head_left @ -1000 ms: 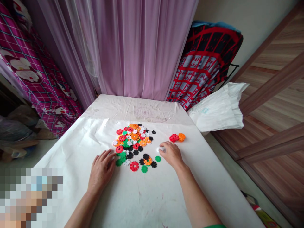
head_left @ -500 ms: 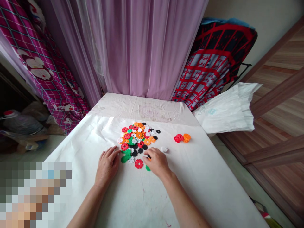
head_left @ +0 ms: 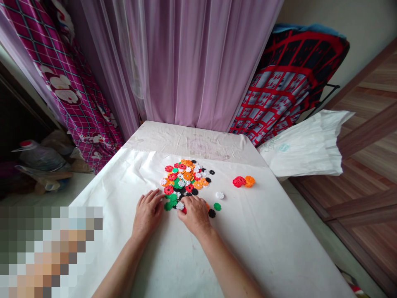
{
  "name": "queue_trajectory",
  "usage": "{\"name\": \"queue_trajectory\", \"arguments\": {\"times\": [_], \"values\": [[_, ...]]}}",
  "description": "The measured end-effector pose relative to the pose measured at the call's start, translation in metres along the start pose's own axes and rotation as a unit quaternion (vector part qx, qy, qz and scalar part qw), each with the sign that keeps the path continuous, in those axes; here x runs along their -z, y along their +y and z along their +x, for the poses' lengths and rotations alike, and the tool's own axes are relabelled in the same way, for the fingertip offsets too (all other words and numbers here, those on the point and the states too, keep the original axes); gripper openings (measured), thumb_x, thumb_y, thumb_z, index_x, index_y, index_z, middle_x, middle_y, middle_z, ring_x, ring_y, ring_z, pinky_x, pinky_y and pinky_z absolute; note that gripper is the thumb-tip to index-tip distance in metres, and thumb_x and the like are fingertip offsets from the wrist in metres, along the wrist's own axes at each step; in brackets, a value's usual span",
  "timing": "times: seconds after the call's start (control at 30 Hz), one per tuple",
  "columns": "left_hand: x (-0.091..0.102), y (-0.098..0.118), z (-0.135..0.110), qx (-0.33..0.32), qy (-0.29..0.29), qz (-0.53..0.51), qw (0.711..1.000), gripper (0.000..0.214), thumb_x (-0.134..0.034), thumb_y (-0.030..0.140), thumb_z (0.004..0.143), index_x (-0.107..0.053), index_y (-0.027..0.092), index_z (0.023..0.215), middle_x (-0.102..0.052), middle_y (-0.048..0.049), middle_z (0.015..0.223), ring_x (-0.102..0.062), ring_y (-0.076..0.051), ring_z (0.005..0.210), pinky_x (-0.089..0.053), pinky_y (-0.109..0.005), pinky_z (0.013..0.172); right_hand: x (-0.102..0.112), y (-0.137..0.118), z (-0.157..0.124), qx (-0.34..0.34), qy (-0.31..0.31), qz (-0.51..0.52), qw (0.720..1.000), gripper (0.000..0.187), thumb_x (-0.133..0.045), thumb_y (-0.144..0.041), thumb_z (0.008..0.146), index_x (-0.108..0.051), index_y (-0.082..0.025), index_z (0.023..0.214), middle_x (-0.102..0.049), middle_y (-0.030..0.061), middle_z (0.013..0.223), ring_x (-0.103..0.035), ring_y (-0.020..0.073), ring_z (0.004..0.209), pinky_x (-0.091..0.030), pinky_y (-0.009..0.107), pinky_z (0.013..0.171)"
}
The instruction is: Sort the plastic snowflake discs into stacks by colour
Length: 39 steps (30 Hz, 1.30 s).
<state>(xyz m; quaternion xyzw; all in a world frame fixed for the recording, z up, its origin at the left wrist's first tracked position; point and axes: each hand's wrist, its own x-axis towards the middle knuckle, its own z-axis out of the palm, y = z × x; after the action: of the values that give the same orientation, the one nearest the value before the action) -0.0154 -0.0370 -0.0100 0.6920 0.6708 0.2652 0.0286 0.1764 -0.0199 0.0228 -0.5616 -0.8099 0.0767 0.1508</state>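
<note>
A pile of snowflake-shaped plastic discs point(head_left: 187, 176) in red, orange, green, black and white lies on the white-covered table. My left hand point(head_left: 149, 212) rests at the pile's left edge, its fingers stretched out beside some green discs point(head_left: 170, 202) and holding nothing. My right hand point(head_left: 196, 213) is at the near side of the pile, fingers curled down. Part of a red disc point(head_left: 184, 210) shows between its thumb and forefinger; the rest is hidden. A white disc point(head_left: 180, 205) lies by the thumb. Right of this hand are a black disc point(head_left: 211, 213) and a green disc point(head_left: 217, 206).
Red joined discs point(head_left: 239, 181) and orange joined discs point(head_left: 249, 181) sit apart on the right, with a white disc point(head_left: 220, 195) nearer. A white bag point(head_left: 305, 145) stands past the table's right edge. A purple curtain point(head_left: 186, 62) hangs behind the table point(head_left: 173, 256).
My right hand has moved left over the red disc. The black disc lies free at its right, and the green disc has shifted right. The view has turned slightly left.
</note>
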Motion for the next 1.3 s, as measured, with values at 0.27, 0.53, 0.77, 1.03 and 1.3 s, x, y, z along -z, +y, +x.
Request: {"name": "queue_trajectory", "arguments": {"times": [0.27, 0.53, 0.77, 1.03, 1.3], "values": [[0.0, -0.003, 0.0, -0.011, -0.005, 0.005, 1.0, 0.036, -0.04, 0.036, 0.096, -0.07, 0.028, 0.114, -0.065, -0.007, 0.134, -0.056, -0.028, 0.128, -0.039, -0.053, 0.109, 0.042, 0.107, -0.026, -0.111, 0.134, -0.024, 0.984, 0.011, -0.063, -0.026, 0.081, -0.069, -0.023, 0.09, -0.073, 0.0033, 0.09, -0.062, 0.0201, 0.085, -0.04, 0.03, 0.076], [-0.001, -0.006, 0.0, -0.017, -0.008, 0.01, 1.0, 0.037, -0.041, 0.038, 0.096, -0.07, 0.028, 0.115, -0.065, -0.0064, 0.134, -0.055, -0.028, 0.129, -0.039, -0.052, 0.109, 0.057, 0.149, -0.032, -0.143, 0.135, -0.057, 0.979, 0.011, -0.064, -0.029, 0.08, -0.07, -0.023, 0.088, -0.073, 0.0028, 0.092, -0.062, 0.0203, 0.086, -0.041, 0.029, 0.074], [-0.001, -0.006, 0.0, -0.015, -0.006, 0.014, 1.0, 0.038, -0.039, 0.039, 0.095, -0.07, 0.028, 0.114, -0.065, -0.0067, 0.134, -0.056, -0.028, 0.128, -0.039, -0.052, 0.109, 0.052, 0.13, -0.019, -0.131, 0.086, -0.066, 0.985, 0.01, -0.063, -0.026, 0.083, -0.071, -0.023, 0.089, -0.073, 0.0033, 0.094, -0.062, 0.0198, 0.09, -0.04, 0.029, 0.077], [0.0, -0.004, 0.0, -0.01, -0.007, 0.012, 1.0, 0.038, -0.039, 0.04, 0.095, -0.071, 0.028, 0.113, -0.066, -0.0064, 0.133, -0.057, -0.029, 0.127, -0.04, -0.053, 0.108, 0.049, 0.14, -0.021, -0.115, 0.1, -0.031, 0.988, 0.014, -0.058, -0.022, 0.086, -0.07, -0.024, 0.092, -0.072, 0.0029, 0.095, -0.061, 0.0192, 0.091, -0.042, 0.028, 0.077], [-0.002, -0.005, 0.0, -0.014, -0.007, 0.019, 1.0, 0.038, -0.039, 0.041, 0.095, -0.071, 0.028, 0.113, -0.065, -0.007, 0.134, -0.056, -0.029, 0.128, -0.04, -0.053, 0.108, 0.047, 0.146, -0.031, -0.127, 0.02, -0.047, 0.991, 0.032, -0.05, -0.004, 0.083, -0.073, -0.026, 0.081, -0.073, 0.0008, 0.093, -0.062, 0.017, 0.088, -0.042, 0.026, 0.076]]}}
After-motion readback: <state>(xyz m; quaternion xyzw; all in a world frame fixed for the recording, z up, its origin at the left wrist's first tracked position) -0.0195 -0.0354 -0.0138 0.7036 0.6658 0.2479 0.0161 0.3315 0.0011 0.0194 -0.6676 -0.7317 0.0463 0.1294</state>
